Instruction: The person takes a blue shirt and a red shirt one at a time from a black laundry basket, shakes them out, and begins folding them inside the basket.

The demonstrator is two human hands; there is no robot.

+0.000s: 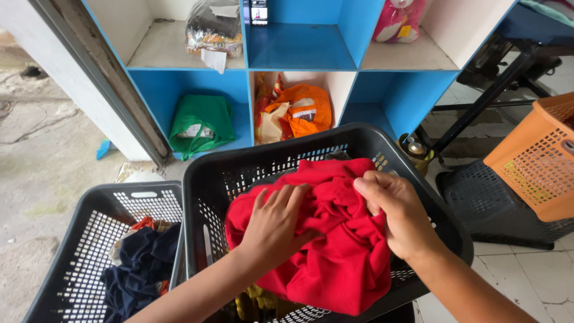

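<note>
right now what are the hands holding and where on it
Both hold the bunched red garment: left hand presses its middle folds, right hand pinches its upper right edge.

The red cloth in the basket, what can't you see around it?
Head view:
- Black basket contents: mostly covered by the red cloth, left hand and right hand.
- Yellow thing beneath: cut off by the bottom edge.
- Orange basket: cut off by the right edge.
</note>
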